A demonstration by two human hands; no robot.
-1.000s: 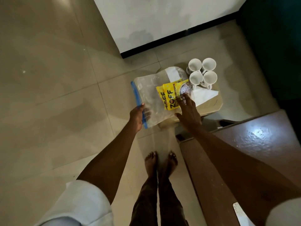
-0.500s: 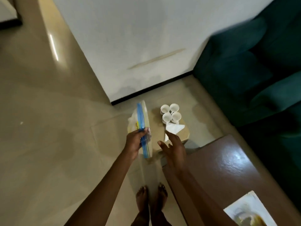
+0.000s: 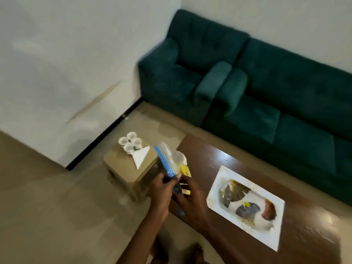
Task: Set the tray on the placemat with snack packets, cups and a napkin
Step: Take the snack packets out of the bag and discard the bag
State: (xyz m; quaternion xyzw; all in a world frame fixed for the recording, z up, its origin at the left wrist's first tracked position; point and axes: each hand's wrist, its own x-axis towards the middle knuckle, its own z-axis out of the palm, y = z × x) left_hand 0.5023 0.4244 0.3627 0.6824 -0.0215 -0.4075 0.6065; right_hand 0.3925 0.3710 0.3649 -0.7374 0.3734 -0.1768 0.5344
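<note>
- Now, in the head view, both hands meet low in the centre: the left hand (image 3: 161, 189) and right hand (image 3: 187, 197) each have a clenched grip on the clear zip bag (image 3: 168, 161) holding yellow snack packets (image 3: 185, 170).
- Left of them, four white cups (image 3: 130, 142) and a folded napkin (image 3: 141, 156) sit on a small stool (image 3: 122, 166).
- At lower right, the placemat (image 3: 245, 205) lies on the brown tabletop (image 3: 304, 239).

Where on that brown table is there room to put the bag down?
The brown table is bare between its near-left corner and the placemat, and along the sofa side. The small stool is crowded at its far end by the cups and napkin; its near half is bare.
</note>
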